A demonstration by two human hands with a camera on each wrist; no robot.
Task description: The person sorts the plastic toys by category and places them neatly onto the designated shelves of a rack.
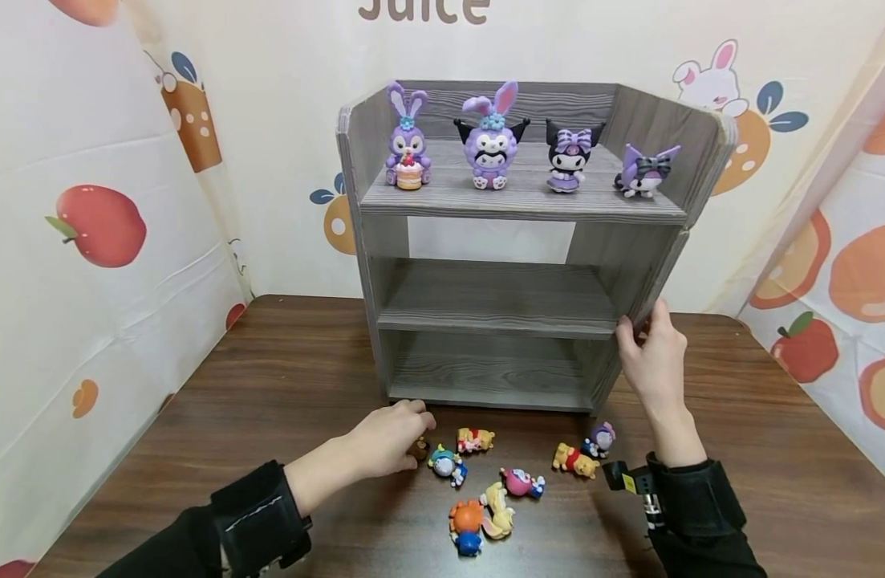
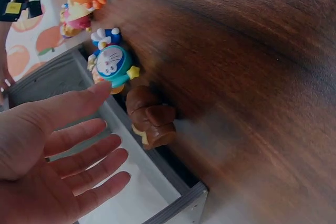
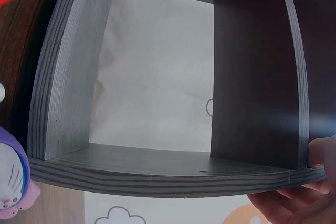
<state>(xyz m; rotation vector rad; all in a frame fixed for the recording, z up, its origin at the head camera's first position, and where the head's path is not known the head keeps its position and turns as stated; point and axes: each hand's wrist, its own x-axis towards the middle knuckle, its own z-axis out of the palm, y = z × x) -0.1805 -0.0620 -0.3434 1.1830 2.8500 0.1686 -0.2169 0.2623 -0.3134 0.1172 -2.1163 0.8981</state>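
My right hand grips the right side panel of the grey wooden shelf. In the right wrist view the thumb lies on the panel's inner side and the fingers are behind it. My left hand is low over the table by the shelf's front left corner, fingers loosely extended. Close to it is a small brown figurine, partly hidden by the hand in the head view. A turquoise-hooded figurine and a yellow figurine in red lie just right of that hand.
Four purple and black figurines, including a bunny with a cake, stand on the top shelf. On the table lie an orange figurine, a pale yellow one, a pink one, another yellow one and a purple-hooded one.
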